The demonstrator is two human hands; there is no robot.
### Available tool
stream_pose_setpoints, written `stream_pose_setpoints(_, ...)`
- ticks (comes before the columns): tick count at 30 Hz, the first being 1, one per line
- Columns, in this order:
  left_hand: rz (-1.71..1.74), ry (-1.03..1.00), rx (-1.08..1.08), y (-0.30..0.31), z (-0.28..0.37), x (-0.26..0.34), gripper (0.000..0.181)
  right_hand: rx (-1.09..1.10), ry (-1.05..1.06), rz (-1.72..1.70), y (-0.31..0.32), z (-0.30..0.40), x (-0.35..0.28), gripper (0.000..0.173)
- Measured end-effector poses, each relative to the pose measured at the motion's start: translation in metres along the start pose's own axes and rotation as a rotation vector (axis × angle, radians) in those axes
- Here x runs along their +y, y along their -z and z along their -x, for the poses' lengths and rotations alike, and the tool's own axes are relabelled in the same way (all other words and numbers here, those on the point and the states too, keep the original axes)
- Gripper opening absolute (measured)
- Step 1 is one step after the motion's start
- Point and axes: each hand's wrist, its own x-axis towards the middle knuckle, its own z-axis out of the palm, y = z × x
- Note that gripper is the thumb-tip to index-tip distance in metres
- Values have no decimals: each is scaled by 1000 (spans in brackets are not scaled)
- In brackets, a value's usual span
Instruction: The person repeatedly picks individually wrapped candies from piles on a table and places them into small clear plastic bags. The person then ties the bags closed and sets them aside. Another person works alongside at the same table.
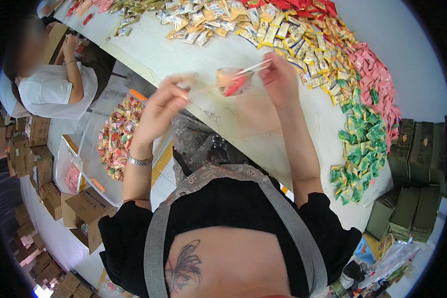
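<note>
My right hand pinches the white drawstring of a small sheer pouch that hangs over the white table. The pouch is filled, with red and tan wrapped pieces showing through. To its left is my left hand, blurred, with thumb and fingers close together; a pale strand seems to run from it to the pouch, too blurred to tell if it is held. Beneath my right forearm a flat, sheer pinkish pouch lies on the table.
Wrapped sweets lie in heaps along the far and right side: tan, yellow-and-white, pink, green. A clear plastic tub of filled pouches stands at left, by cardboard boxes. A co-worker sits at upper left.
</note>
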Motion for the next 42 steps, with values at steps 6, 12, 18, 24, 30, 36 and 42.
stream_pose_setpoints(6, 963, -45, 376, 67, 49, -5, 15, -388, -94, 1522, -27, 61, -27, 16)
stream_pose_setpoints(12, -1253, 198, 693, 92, 107, -38, 9, -443, 449, 1902, 28, 99, -24, 15)
stream_pose_setpoints(18, -604, -175, -141, -83, 23, 2, 60, 164, 428, 1348, -23, 74, -33, 14)
stream_pose_setpoints(24, -556, -317, -215, -150, -13, -23, 42, 260, 85, 1072, -24, 66, -25, 23)
stream_pose_setpoints(30, -204, 45, -12, -158, -19, -44, 9, 404, 115, 364, 10, 71, -32, 19)
stream_pose_setpoints(36, -127, 48, 116, -122, -38, -25, 40, 475, 488, 2353, 100, 147, -118, 31)
stream_pose_setpoints(42, -76, -55, 485, -91, -70, -45, 39, 261, 431, 2473, 173, 173, -168, 27)
